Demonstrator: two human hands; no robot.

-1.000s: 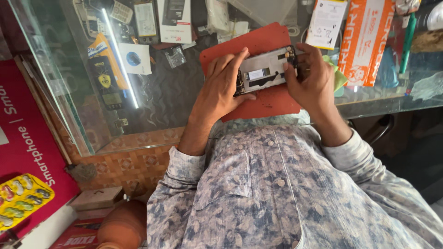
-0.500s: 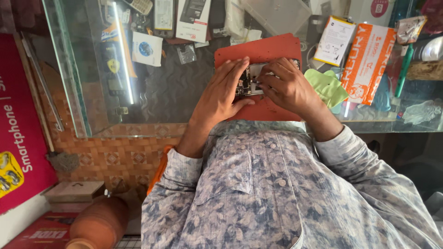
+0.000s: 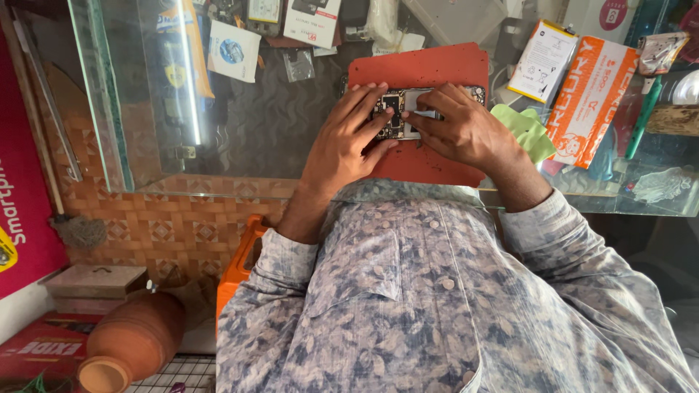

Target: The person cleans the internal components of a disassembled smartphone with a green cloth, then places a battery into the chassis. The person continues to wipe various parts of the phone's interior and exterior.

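Both hands have closed in over the opened phone since a second ago, when it lay more exposed between them; the view has also drifted, so the red mat now sits higher and more central.

Nearest the camera is the person's patterned shirt [image 3: 408, 291], with both forearms reaching away toward a glass-topped bench [image 3: 218, 131]. On the bench lies a red work mat [image 3: 429, 69], and on it an opened phone [image 3: 399, 109] with its circuit parts showing. The phone's long axis runs left to right, crossing the line of the arms.

The left hand [image 3: 346, 142] rests on the phone's left end, fingers spread flat and pressing it down rather than gripping. The right hand [image 3: 462, 131] covers the right end, its fingers [image 3: 422, 116] pinched together at the phone's middle, on a pale part; what they hold, if anything, I cannot tell. Both hands touch the phone, the right nearer its centre.

Further right lie a green cloth [image 3: 528, 131] and an orange packet [image 3: 590, 94].
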